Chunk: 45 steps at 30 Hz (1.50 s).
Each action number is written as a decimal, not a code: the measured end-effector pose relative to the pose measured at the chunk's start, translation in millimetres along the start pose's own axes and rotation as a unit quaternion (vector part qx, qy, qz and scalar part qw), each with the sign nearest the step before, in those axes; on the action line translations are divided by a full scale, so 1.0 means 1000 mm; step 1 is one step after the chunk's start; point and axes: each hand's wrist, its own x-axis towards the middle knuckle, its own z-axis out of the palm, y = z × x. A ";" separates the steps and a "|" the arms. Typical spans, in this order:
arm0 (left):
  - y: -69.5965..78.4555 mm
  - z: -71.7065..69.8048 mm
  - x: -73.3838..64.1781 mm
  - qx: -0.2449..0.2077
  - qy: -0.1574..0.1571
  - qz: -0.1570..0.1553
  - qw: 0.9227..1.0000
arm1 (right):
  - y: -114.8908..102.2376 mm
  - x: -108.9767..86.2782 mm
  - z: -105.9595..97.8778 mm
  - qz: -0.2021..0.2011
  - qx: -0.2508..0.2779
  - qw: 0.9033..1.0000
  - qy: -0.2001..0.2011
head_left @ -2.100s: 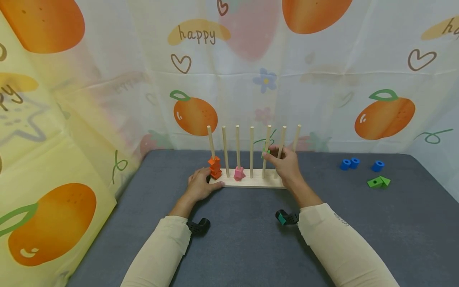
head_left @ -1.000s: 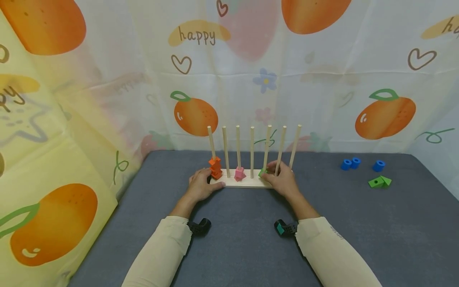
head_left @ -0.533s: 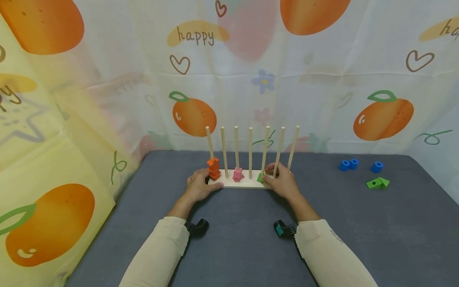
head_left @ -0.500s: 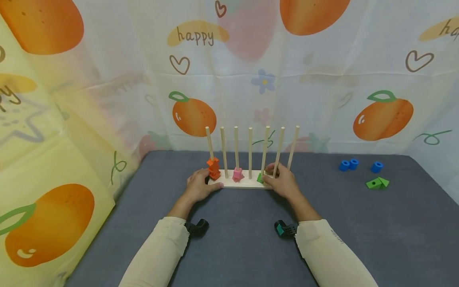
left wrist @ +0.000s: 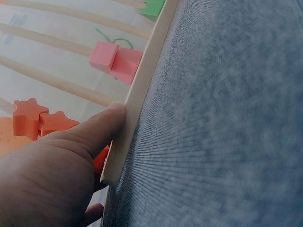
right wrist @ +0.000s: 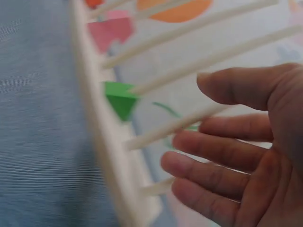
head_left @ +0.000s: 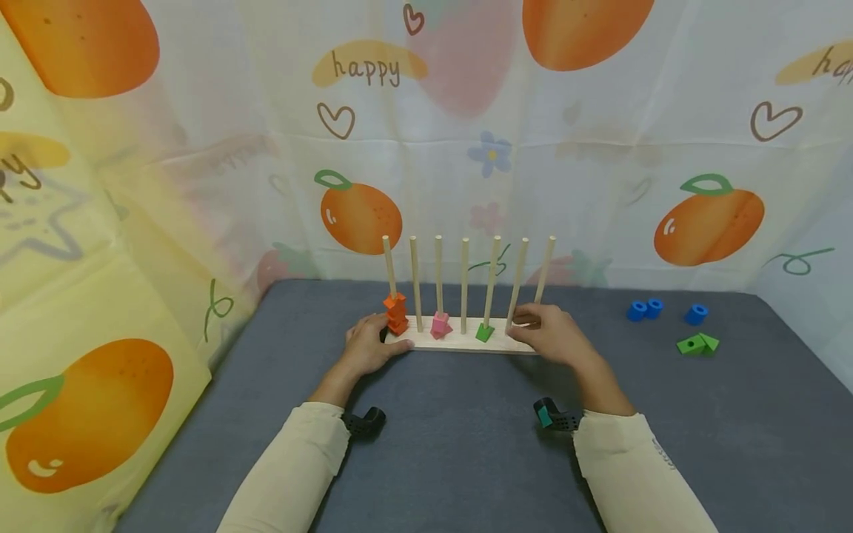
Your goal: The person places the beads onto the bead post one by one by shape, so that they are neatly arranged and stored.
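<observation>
In the head view, my left hand (head_left: 369,346) grips the left end of a wooden peg board (head_left: 460,343); in the left wrist view its thumb (left wrist: 102,125) presses the front edge. Orange star blocks (head_left: 397,314) are stacked on the leftmost peg. On the third peg sit pink blocks (head_left: 440,326). A green triangular block (head_left: 484,333) lies at the foot of the fifth peg. My right hand (head_left: 556,337) is beside the rightmost pegs, holding nothing. Its fingers are spread and relaxed in the right wrist view, apart from the green block (right wrist: 122,99).
To the right on the grey table (head_left: 453,444) lie several small blue cylinders (head_left: 697,314), with green triangular blocks (head_left: 691,345) just in front of them. A printed cloth (head_left: 586,148) hangs behind the table. Tall upright pegs stand close around the right hand.
My right hand has slid the green triangular block down the fifth peg to the base and let go. It has then moved right. The left hand keeps its grip on the board.
</observation>
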 end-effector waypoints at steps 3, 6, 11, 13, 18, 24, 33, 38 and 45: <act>0.000 -0.001 0.001 0.003 0.003 -0.003 1.000 | -0.011 -0.008 -0.012 -0.009 0.000 1.000 0.010; 0.000 -0.001 0.000 0.007 0.003 -0.002 1.000 | -0.025 -0.019 -0.025 -0.027 0.012 0.999 0.028; 0.000 0.002 0.000 0.007 0.002 0.003 1.000 | -0.044 -0.039 -0.040 -0.075 0.018 0.995 0.067; -0.001 0.002 0.000 0.004 0.004 0.004 1.000 | -0.047 -0.046 -0.046 -0.096 0.004 0.991 0.088; -0.003 0.000 -0.001 -0.007 0.013 0.008 1.000 | -0.043 -0.063 -0.066 -0.142 -0.040 0.976 0.162; -0.005 -0.002 -0.003 -0.004 0.013 0.001 1.000 | -0.020 -0.079 -0.091 -0.120 -0.063 0.965 0.225; -0.003 0.001 -0.002 -0.003 0.004 0.004 1.000 | 0.029 -0.104 -0.125 0.001 -0.084 0.948 0.308; -0.001 0.000 -0.001 0.004 0.003 -0.001 1.000 | 0.058 -0.108 -0.133 0.076 -0.063 0.926 0.365; 0.001 -0.001 -0.001 0.000 0.001 -0.004 1.000 | 0.092 -0.104 -0.137 0.209 -0.037 0.895 0.393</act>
